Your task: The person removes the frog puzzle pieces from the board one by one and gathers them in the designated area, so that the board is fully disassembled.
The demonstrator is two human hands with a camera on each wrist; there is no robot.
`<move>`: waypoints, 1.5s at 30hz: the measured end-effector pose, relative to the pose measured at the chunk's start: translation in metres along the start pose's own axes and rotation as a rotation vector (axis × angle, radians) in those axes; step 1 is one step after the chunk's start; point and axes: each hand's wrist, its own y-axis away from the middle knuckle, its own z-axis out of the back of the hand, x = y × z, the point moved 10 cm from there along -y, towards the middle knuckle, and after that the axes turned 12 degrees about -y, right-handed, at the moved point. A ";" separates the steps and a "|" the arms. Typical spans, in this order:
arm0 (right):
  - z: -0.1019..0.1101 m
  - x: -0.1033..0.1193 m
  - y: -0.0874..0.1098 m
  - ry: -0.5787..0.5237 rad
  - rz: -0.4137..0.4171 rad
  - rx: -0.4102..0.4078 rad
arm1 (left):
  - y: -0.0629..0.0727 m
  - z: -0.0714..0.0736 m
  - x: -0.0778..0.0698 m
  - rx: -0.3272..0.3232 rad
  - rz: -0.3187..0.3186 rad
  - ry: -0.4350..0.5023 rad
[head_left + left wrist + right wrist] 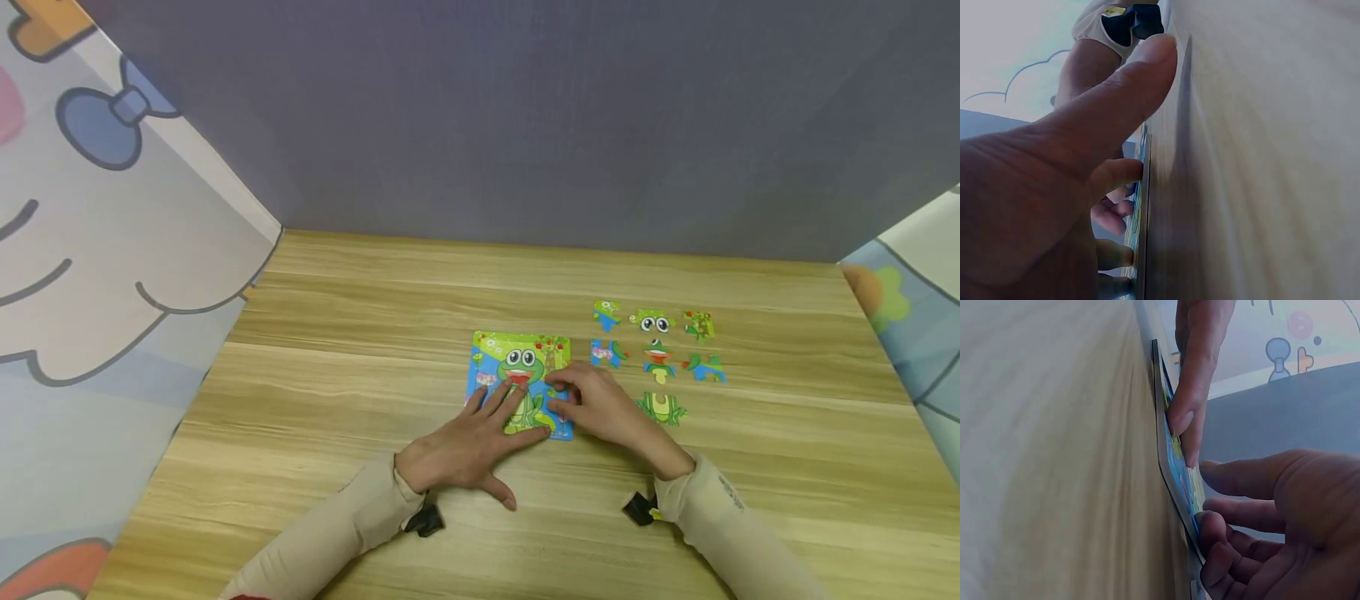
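Note:
A square frog puzzle board (555,346) lies on the table in front of me. My left hand (468,442), fingers spread and straight, rests on its lower left part, the thumb out over the wood. At the board's right edge is my right hand (600,404), its fingers bent and the tips right at the rim. In the right wrist view the fingertips (1212,526) of that hand meet the board (1175,469) edge; I cannot tell whether they pinch a piece. Loose puzzle pieces lie right of it, among them the eyes piece (654,322) and the mouth piece (659,362).
More loose pieces sit in rows there: a flower corner (607,315), a tree corner (700,326), side pieces (705,367) and a leg piece (663,408) close to my right wrist. A grey panel (525,125) rises behind the wooden table (337,333); cartoon-printed walls flank it.

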 end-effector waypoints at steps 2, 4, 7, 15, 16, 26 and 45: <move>0.000 0.000 0.000 0.003 -0.004 -0.001 | 0.000 0.001 0.000 -0.007 -0.003 -0.006; 0.000 0.000 0.000 0.010 -0.004 -0.004 | 0.000 0.001 0.000 -0.012 -0.007 -0.010; 0.001 -0.001 0.000 0.028 -0.001 -0.010 | 0.000 0.001 -0.001 -0.017 -0.012 -0.016; 0.000 -0.002 0.001 0.077 -0.013 -0.002 | 0.001 -0.001 0.000 -0.004 -0.006 -0.010; -0.001 -0.002 0.001 0.078 -0.016 0.003 | 0.001 -0.001 0.000 -0.005 -0.005 -0.008; -0.005 -0.001 0.001 0.093 -0.032 0.010 | 0.000 -0.003 0.000 0.015 -0.003 0.029; -0.004 0.001 0.002 -0.007 -0.018 0.017 | 0.000 -0.003 0.000 -0.010 -0.018 0.061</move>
